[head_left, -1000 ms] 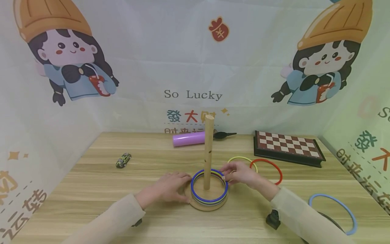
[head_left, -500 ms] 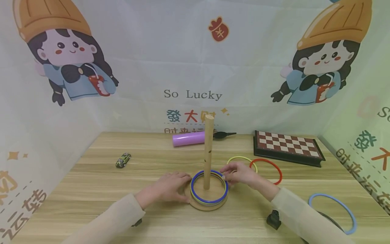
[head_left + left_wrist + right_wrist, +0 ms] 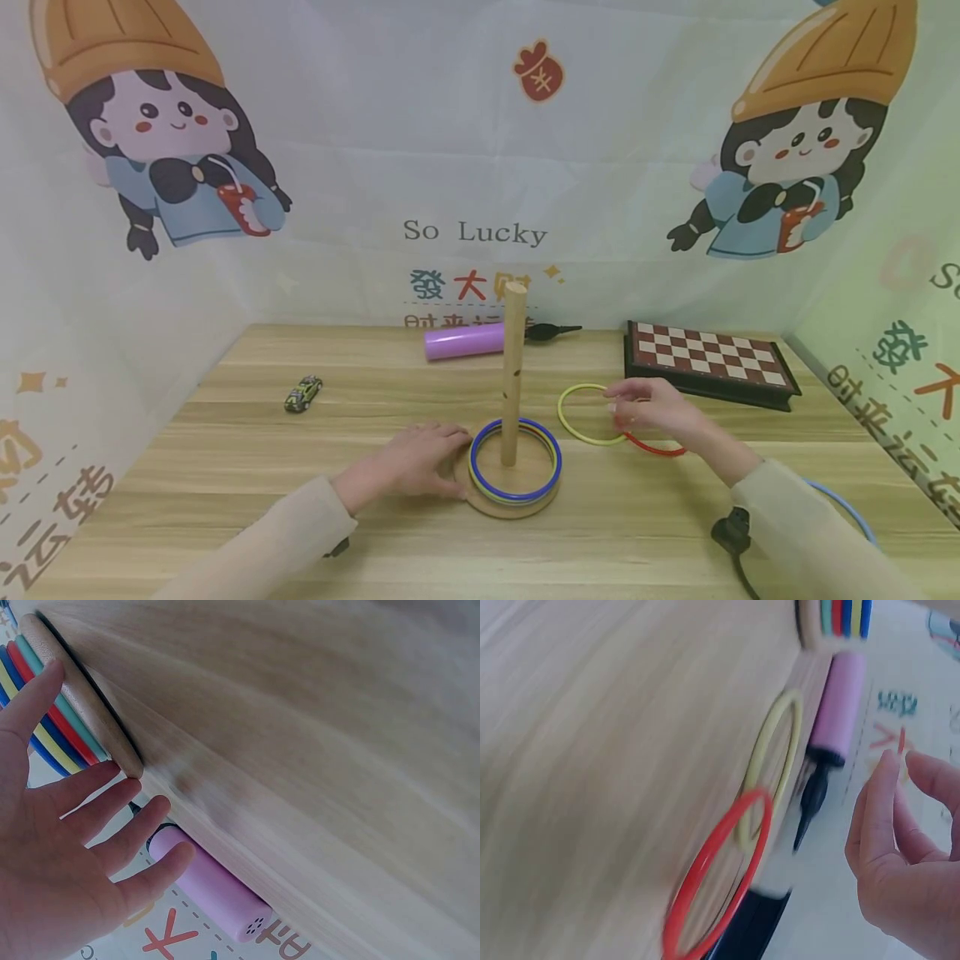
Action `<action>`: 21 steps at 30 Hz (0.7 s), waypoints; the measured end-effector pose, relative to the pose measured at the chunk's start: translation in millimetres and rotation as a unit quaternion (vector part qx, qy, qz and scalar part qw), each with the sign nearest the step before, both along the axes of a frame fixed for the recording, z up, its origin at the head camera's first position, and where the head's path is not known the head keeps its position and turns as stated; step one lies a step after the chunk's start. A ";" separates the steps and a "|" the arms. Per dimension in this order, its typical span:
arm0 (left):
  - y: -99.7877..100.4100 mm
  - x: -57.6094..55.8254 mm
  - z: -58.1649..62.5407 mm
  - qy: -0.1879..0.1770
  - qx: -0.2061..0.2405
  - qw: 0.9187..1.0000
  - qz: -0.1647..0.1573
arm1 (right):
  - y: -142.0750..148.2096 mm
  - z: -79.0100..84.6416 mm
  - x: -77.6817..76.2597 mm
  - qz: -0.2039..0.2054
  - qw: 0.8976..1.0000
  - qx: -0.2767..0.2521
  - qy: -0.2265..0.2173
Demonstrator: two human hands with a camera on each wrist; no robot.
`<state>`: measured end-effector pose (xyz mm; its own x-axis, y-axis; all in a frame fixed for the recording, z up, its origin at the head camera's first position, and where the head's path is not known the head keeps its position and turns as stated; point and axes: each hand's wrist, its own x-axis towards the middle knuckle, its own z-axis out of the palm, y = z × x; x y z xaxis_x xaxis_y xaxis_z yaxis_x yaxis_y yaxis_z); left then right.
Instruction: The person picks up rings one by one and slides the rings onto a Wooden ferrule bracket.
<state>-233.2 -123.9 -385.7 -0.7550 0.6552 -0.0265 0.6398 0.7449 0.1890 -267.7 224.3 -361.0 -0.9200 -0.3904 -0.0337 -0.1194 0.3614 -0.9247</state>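
In the head view my left hand (image 3: 420,460) rests against the left edge of the round wooden base (image 3: 515,512) of a ring-toss stand. Its thumb and forefinger touch the base rim (image 3: 79,697) in the left wrist view; the fingers are spread. Around the upright peg (image 3: 513,367) lie several stacked rings, a dark blue ring (image 3: 514,497) topmost. My right hand (image 3: 663,408) hovers above the red ring (image 3: 656,445), thumb and forefinger apart, holding nothing. This red ring (image 3: 694,871) overlaps a yellow ring (image 3: 754,769) in the right wrist view.
A purple hand pump (image 3: 465,342) lies behind the stand, with a chessboard box (image 3: 708,358) at back right. The toy car (image 3: 303,394) is at far left. A light blue ring (image 3: 851,515) and a black object with a cable (image 3: 731,531) lie near my right sleeve.
My right hand has left the ring stack and moved right, over the red ring. The dark blue ring stays on the stack. My left hand has kept its place at the base.
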 end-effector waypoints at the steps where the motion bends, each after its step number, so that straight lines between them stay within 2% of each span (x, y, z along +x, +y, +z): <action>1: 0.2 0.0 0.0 -0.001 0.000 1.000 0.000 | 6.3 0.2 0.6 -0.001 1.000 -0.002 0.001; 4: 0.7 0.4 0.4 -0.003 -0.002 1.000 0.002 | 25.0 1.2 2.6 -0.009 1.000 0.004 0.005; 12: 0.9 1.3 1.7 -0.002 -0.003 1.000 0.001 | 68.0 1.4 7.8 -0.062 0.997 0.033 -0.010; 17: 0.3 0.5 1.1 0.003 0.000 1.000 -0.003 | 82.8 -5.9 4.2 -0.079 0.996 0.040 -0.030; 21: 0.5 -0.5 0.0 0.005 -0.006 1.000 -0.005 | 87.8 -13.8 -2.1 -0.089 0.993 0.068 -0.032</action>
<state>-233.7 -123.3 -385.7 -0.7487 0.6624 -0.0261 0.6492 0.7406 0.1736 -269.8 312.1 -374.9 -0.9684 -0.2091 -0.1359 0.0152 0.4944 -0.8691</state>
